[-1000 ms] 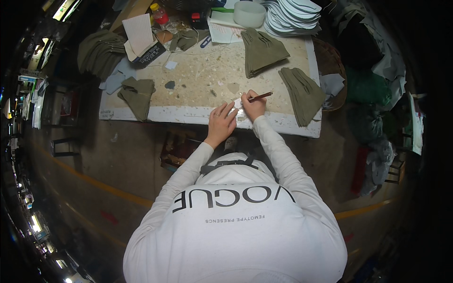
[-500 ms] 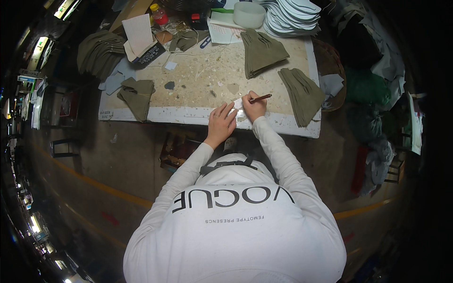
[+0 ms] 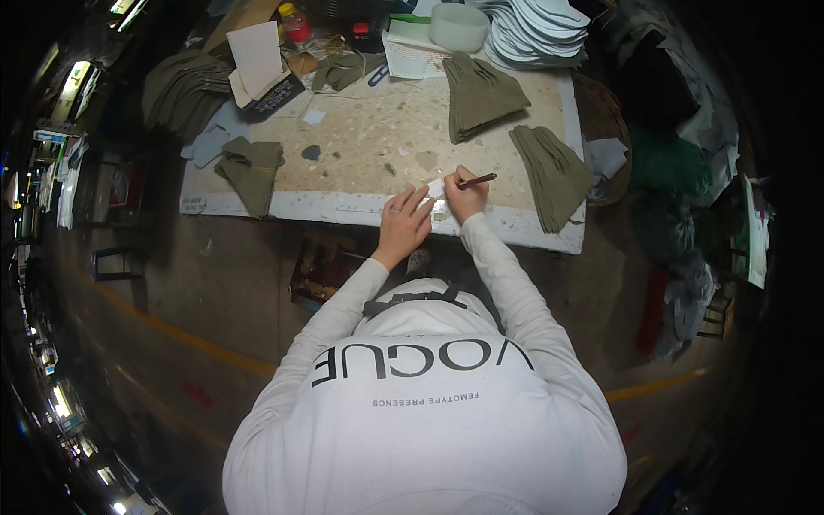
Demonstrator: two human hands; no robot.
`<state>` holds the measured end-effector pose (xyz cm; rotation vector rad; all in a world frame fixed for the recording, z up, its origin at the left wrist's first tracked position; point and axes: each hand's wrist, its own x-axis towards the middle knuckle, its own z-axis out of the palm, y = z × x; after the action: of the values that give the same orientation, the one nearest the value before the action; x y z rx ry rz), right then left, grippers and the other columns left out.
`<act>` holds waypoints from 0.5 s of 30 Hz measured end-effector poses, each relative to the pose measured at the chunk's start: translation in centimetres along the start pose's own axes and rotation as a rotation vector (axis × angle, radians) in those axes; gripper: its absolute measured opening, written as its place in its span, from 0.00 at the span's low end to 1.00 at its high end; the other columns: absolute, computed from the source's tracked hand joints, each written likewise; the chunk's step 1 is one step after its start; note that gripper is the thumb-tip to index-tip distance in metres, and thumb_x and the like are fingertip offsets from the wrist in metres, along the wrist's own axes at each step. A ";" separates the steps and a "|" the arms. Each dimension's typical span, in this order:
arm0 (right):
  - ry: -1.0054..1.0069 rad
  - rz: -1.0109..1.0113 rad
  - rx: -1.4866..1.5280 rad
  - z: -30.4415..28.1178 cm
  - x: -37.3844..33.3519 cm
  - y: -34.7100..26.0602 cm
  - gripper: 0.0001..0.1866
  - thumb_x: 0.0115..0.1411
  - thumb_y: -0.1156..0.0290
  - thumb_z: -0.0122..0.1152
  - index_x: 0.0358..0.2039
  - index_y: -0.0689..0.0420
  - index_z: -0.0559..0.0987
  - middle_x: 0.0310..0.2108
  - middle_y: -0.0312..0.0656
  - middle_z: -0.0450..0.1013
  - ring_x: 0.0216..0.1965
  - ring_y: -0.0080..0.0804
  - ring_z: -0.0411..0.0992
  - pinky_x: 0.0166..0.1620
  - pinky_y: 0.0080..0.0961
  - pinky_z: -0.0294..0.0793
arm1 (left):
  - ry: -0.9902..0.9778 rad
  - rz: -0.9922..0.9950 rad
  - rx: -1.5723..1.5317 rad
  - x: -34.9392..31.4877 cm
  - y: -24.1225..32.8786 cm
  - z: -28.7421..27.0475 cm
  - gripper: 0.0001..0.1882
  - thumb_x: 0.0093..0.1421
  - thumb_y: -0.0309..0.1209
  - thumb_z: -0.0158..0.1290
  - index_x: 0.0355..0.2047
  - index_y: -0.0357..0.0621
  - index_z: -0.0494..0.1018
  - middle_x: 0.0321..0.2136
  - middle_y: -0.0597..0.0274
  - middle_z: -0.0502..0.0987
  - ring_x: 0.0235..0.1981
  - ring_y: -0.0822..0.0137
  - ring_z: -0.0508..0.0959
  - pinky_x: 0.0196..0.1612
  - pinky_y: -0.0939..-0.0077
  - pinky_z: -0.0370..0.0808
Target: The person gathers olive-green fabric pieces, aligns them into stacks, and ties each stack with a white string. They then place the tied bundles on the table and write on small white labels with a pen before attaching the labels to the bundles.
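Observation:
Close to the table's front edge, my right hand (image 3: 466, 199) grips a dark reddish-brown pen (image 3: 481, 180), its rear end pointing right. A small white paper slip (image 3: 436, 188) lies between my two hands. My left hand (image 3: 403, 227) rests with its fingers stretched out and fingertips at the slip's left side. The pen's tip is hidden by my right hand, and any marks on the slip are too small to read.
Olive cloth pieces lie in stacks at the left (image 3: 251, 176), right (image 3: 551, 176) and back right (image 3: 481, 96) of the worn table (image 3: 360, 142). Behind stand a roll of tape (image 3: 457, 29), pale cut sheets (image 3: 536, 34), a red-labelled bottle (image 3: 295, 24) and an open box (image 3: 273, 96).
The view has shifted very slightly. Both hands stay in nearly the same place on the table, and the pen is still in my right hand.

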<state>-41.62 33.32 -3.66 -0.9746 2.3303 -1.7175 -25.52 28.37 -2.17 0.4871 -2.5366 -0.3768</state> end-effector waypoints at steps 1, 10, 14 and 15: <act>0.002 0.035 -0.003 0.1 -0.1 0.0 0.12 0.50 0.75 0.58 0.14 0.62 0.67 0.09 0.38 0.59 0.14 0.19 0.57 0.19 0.24 0.58 | -0.007 0.009 0.004 0.0 0.0 0.0 0.18 0.51 0.32 0.55 0.45 0.49 0.74 0.54 0.64 0.69 0.56 0.59 0.66 0.56 0.61 0.61; -0.062 0.390 0.245 -1.5 2.0 -0.7 0.09 0.53 0.72 0.58 0.19 0.60 0.74 0.16 0.45 0.70 0.19 0.40 0.70 0.27 0.32 0.68 | 0.023 -0.140 -0.089 0.8 -1.9 -2.9 0.20 0.52 0.33 0.55 0.47 0.50 0.72 0.55 0.60 0.68 0.57 0.57 0.65 0.57 0.59 0.59; -0.279 0.094 -0.226 -2.3 1.5 -2.6 0.07 0.54 0.68 0.59 0.26 0.60 0.78 0.31 0.46 0.69 0.37 0.47 0.72 0.40 0.39 0.70 | 0.540 -0.538 0.262 0.8 -10.8 -9.4 0.29 0.50 0.35 0.59 0.53 0.44 0.65 0.53 0.48 0.64 0.55 0.45 0.62 0.56 0.53 0.60; -0.290 0.071 -0.332 -2.1 0.6 -3.3 0.09 0.53 0.66 0.62 0.30 0.59 0.77 0.34 0.46 0.68 0.37 0.48 0.72 0.40 0.38 0.71 | 0.622 -0.714 0.380 0.1 -13.1 -10.8 0.32 0.50 0.39 0.60 0.53 0.43 0.63 0.52 0.46 0.63 0.54 0.45 0.63 0.55 0.52 0.60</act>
<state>-41.57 34.22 0.22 -1.0865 2.4576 -1.0968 -16.22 14.77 2.09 1.4152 -1.7581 0.0325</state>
